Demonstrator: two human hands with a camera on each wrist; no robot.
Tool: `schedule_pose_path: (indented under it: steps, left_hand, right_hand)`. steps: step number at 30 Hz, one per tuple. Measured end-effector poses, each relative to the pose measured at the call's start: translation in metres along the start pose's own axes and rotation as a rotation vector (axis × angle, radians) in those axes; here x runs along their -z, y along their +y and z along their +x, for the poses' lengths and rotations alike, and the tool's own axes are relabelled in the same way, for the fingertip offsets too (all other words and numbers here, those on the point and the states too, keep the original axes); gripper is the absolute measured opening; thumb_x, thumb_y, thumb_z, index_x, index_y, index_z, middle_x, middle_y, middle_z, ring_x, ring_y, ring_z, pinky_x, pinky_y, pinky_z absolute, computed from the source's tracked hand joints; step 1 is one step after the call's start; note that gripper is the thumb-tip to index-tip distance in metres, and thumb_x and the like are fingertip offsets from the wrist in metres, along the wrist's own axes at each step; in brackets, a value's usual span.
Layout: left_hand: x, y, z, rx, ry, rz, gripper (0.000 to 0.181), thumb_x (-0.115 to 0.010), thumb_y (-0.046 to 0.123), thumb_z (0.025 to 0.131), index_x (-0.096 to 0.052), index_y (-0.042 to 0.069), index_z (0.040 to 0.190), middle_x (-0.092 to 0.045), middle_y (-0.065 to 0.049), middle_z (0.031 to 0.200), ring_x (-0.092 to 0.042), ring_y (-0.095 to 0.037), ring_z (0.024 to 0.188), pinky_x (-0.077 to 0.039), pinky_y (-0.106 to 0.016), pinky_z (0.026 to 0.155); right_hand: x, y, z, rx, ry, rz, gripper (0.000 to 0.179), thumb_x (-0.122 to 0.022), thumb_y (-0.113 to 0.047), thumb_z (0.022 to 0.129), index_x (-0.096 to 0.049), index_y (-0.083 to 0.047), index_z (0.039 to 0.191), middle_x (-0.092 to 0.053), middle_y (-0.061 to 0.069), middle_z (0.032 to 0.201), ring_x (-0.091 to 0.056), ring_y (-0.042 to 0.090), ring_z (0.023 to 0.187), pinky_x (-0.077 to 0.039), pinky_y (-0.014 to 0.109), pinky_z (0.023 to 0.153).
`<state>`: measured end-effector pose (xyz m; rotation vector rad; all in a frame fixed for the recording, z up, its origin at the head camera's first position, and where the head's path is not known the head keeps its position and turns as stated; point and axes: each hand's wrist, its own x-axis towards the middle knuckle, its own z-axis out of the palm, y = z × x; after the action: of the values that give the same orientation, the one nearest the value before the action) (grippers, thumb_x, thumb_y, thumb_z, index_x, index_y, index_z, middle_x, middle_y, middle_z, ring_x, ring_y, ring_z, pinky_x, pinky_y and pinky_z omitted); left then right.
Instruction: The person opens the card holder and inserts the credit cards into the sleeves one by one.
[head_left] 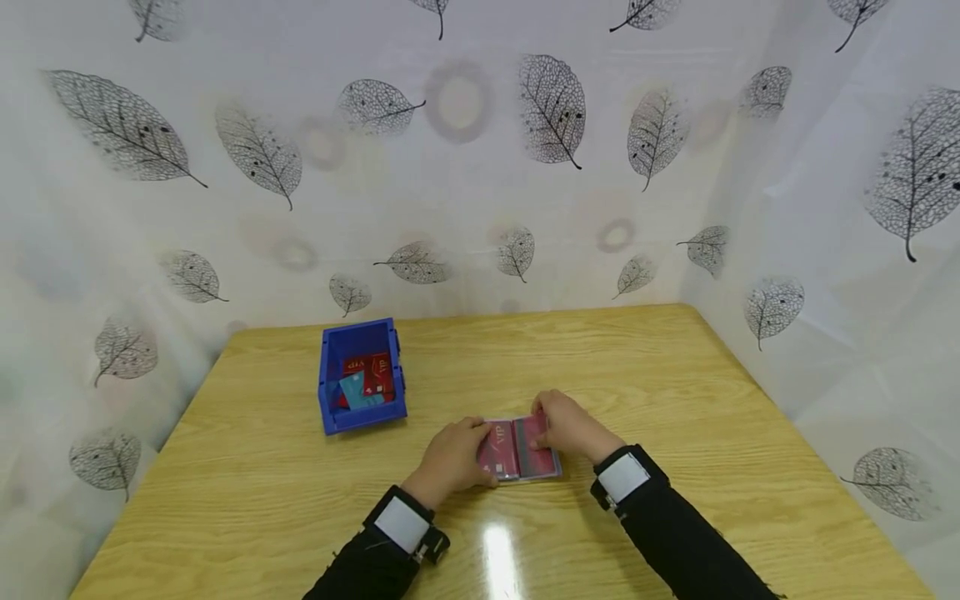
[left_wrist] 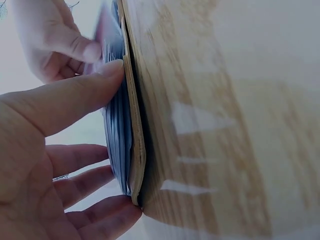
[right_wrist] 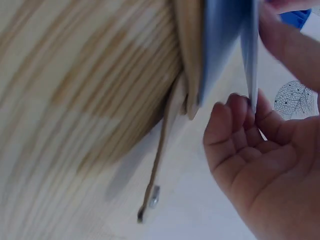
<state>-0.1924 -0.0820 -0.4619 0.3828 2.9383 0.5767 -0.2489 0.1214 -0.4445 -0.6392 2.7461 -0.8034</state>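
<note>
On the table in front of me lies an open card holder [head_left: 501, 450] with clear sleeves and red VIP cards. At its left side my left hand [head_left: 448, 460] holds the edge, thumb [left_wrist: 95, 90] on one side and fingers at the other edge of the leaf stack [left_wrist: 117, 135] in the left wrist view. My right hand [head_left: 567, 423] pinches a thin leaf [right_wrist: 250, 60] at the holder's right side, lifted away from the leaves below in the right wrist view. A tan strap [right_wrist: 162, 145] with a metal snap sticks out from the cover.
Behind and left of the hands stands a blue bin [head_left: 363, 423]. Red cards [head_left: 378, 371] and a light blue card [head_left: 357, 392] lie inside it. A leaf-patterned white curtain [head_left: 465, 192] surrounds the wooden table [head_left: 247, 475] at the back and sides.
</note>
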Motion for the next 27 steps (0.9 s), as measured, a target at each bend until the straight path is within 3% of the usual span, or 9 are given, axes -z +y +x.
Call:
schedule_pose_path:
  steps: [4, 7, 10, 15, 18, 23, 27]
  left_hand:
    - [-0.001, 0.001, 0.0, 0.006, 0.018, 0.002, 0.085, -0.089, 0.039, 0.064, -0.057, 0.006, 0.135, -0.053, -0.014, 0.137, -0.053, -0.035, 0.119, -0.043, -0.046, 0.099]
    - [0.0, 0.003, 0.0, 0.017, 0.023, 0.007, 0.084, -0.089, 0.04, 0.064, -0.057, 0.005, 0.134, -0.053, -0.014, 0.136, -0.054, -0.035, 0.117, -0.044, -0.046, 0.098]
    - [0.001, 0.003, -0.001, 0.022, 0.022, 0.002, 0.084, -0.09, 0.039, 0.064, -0.058, 0.004, 0.133, -0.054, -0.015, 0.135, -0.055, -0.034, 0.117, -0.044, -0.046, 0.098]
    - [0.003, 0.003, -0.001, 0.027, 0.028, -0.013, 0.084, -0.091, 0.037, 0.063, -0.058, 0.002, 0.133, -0.054, -0.016, 0.134, -0.055, -0.035, 0.117, -0.044, -0.046, 0.099]
    - [0.004, 0.004, -0.001, 0.033, 0.026, -0.016, 0.084, -0.091, 0.037, 0.063, -0.058, 0.002, 0.132, -0.054, -0.017, 0.134, -0.055, -0.035, 0.118, -0.044, -0.046, 0.099]
    - [0.003, 0.002, -0.001, 0.024, 0.022, -0.028, 0.085, -0.091, 0.037, 0.063, -0.057, 0.002, 0.133, -0.054, -0.017, 0.134, -0.055, -0.036, 0.118, -0.044, -0.047, 0.098]
    - [0.002, -0.004, -0.001, -0.02, 0.024, -0.033, 0.085, -0.088, 0.044, 0.066, -0.057, 0.003, 0.134, -0.054, -0.017, 0.135, -0.055, -0.036, 0.118, -0.045, -0.048, 0.097]
  right_hand:
    - [-0.002, -0.006, 0.001, -0.031, 0.088, 0.125, 0.041, -0.075, -0.003, 0.082, -0.06, 0.003, 0.119, -0.063, 0.005, 0.084, -0.057, 0.014, 0.071, -0.049, 0.031, 0.064]
    - [-0.006, -0.01, 0.001, -0.059, 0.153, 0.141, 0.043, -0.073, -0.004, 0.084, -0.059, 0.003, 0.124, -0.062, 0.004, 0.078, -0.055, 0.013, 0.064, -0.047, 0.028, 0.057]
    - [-0.012, -0.013, -0.001, -0.043, 0.221, 0.053, 0.037, -0.072, -0.009, 0.087, -0.061, 0.003, 0.12, -0.065, 0.005, 0.079, -0.057, 0.014, 0.065, -0.047, 0.029, 0.057]
    - [-0.018, -0.018, -0.005, 0.079, 0.282, -0.095, 0.029, -0.066, -0.017, 0.092, -0.064, -0.001, 0.116, -0.071, 0.011, 0.086, -0.066, 0.02, 0.072, -0.052, 0.034, 0.06]
    - [-0.019, -0.021, -0.006, 0.101, 0.238, -0.006, 0.03, -0.062, -0.02, 0.096, -0.064, -0.004, 0.121, -0.072, 0.013, 0.095, -0.068, 0.022, 0.079, -0.055, 0.035, 0.064]
    - [-0.02, -0.021, -0.006, 0.069, 0.106, 0.192, 0.037, -0.06, -0.024, 0.097, -0.06, -0.004, 0.128, -0.068, 0.013, 0.11, -0.067, 0.024, 0.088, -0.055, 0.037, 0.071]
    - [-0.022, -0.02, -0.005, 0.107, 0.001, 0.241, 0.043, -0.061, -0.026, 0.096, -0.058, -0.001, 0.13, -0.064, 0.015, 0.118, -0.063, 0.023, 0.092, -0.053, 0.035, 0.072]
